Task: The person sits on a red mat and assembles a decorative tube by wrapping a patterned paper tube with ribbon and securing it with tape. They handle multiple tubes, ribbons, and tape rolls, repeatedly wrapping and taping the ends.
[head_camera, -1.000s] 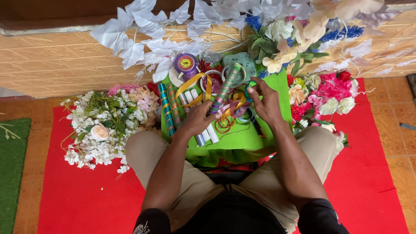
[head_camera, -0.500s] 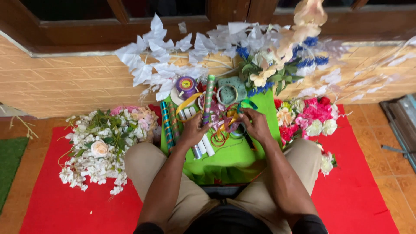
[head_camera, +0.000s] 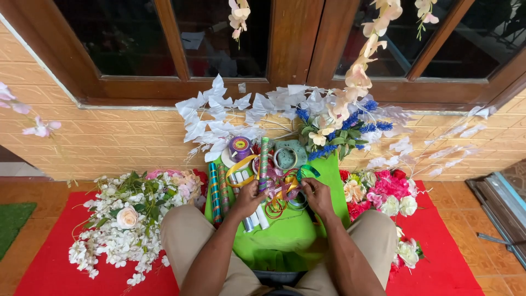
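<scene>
I sit with a green cloth point(head_camera: 290, 233) across my lap. My left hand point(head_camera: 249, 198) grips a patterned roll of wrapping paper point(head_camera: 264, 159) that stands tilted toward the wall. My right hand point(head_camera: 316, 196) pinches curly ribbons point(head_camera: 280, 193) in orange, red and purple between both hands. Several more wrapping rolls point(head_camera: 218, 192) and small silver tubes point(head_camera: 253, 220) lie on the cloth by my left hand. A purple ribbon spool point(head_camera: 239, 147) and a green foam block point(head_camera: 287, 157) sit at the cloth's far end.
White and pink artificial flowers point(head_camera: 123, 219) lie at left on a red mat point(head_camera: 49, 271). Red, pink and cream flowers point(head_camera: 383, 192) lie at right. White leaf sprays point(head_camera: 219, 118) and blue flowers point(head_camera: 370, 123) lean on the brick wall under a wooden window frame point(head_camera: 296, 49).
The view has tilted up, showing the window. My hands have come closer together over the ribbons, and the patterned roll now stands more upright in my left hand.
</scene>
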